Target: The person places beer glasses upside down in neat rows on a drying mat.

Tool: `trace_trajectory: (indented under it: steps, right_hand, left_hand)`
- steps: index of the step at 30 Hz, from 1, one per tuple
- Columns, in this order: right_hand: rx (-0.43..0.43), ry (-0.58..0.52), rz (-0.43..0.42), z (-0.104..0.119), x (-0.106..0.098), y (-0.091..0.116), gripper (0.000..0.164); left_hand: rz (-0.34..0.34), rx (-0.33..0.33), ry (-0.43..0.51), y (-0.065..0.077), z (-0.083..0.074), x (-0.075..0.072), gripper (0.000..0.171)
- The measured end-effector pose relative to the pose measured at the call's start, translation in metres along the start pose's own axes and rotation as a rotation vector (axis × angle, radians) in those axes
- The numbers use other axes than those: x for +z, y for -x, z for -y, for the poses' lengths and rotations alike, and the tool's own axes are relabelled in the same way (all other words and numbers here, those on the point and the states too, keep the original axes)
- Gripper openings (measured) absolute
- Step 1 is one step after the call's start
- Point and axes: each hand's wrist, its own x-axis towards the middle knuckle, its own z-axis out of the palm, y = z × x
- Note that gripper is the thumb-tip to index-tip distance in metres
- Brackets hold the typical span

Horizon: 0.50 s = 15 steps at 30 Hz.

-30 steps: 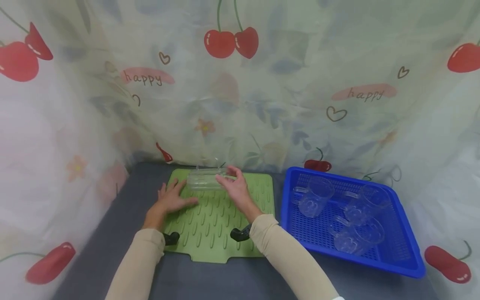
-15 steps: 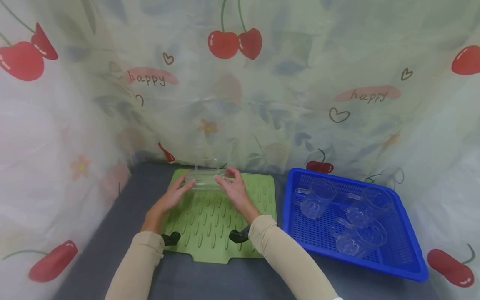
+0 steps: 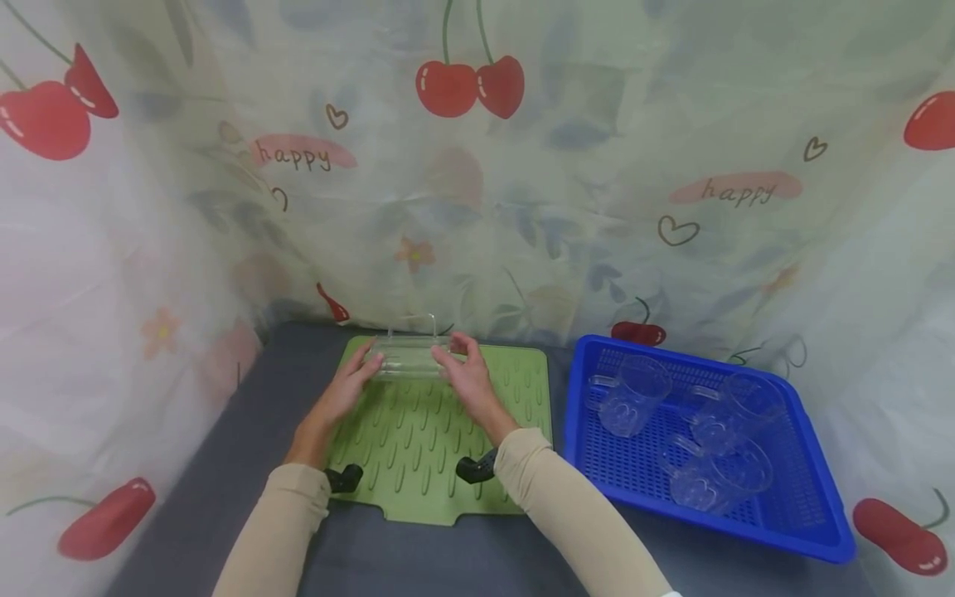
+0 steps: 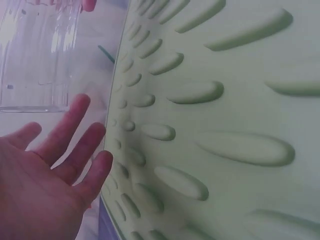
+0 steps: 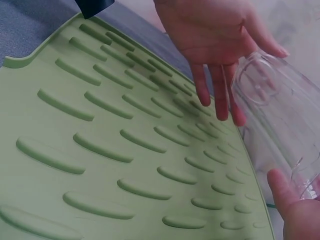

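A clear glass mug (image 3: 410, 356) lies sideways over the far part of a green ribbed mat (image 3: 425, 439), its handle at the far side. My right hand (image 3: 472, 377) grips the mug's right end, thumb on the near side and fingers behind. At the base end is my left hand (image 3: 345, 394), its thumb tip overlapping the mug. In the left wrist view, the left fingers (image 4: 82, 130) are spread and nearly straight, with a small gap to the mug. The right wrist view shows the left palm (image 5: 220, 35) beside the round base, and the right thumb (image 5: 282, 192).
A blue plastic basket (image 3: 578, 414) stands at the right with three more clear mugs (image 3: 634, 394) in it. Grey cloth (image 3: 246, 448) covers the table. A patterned curtain (image 3: 507, 199) hangs close behind the mat. Black wrist straps (image 3: 477, 468) show at both cuffs.
My left hand has come up from the mat to the mug's base end, its thumb now over the near side. The right hand keeps its hold.
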Motion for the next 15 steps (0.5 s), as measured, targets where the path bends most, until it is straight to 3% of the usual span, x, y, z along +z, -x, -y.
trace_trajectory:
  steps: [8,15]
  right_hand:
    - [0.010,-0.009,0.024,-0.002,-0.001,-0.002,0.070]
    - [-0.010,0.033,0.085,-0.007,-0.004,-0.001,0.074]
  left_hand:
    - [-0.022,0.047,0.127,-0.002,0.001,0.004,0.068]
    - [-0.064,0.051,0.151,-0.004,-0.010,0.005,0.067]
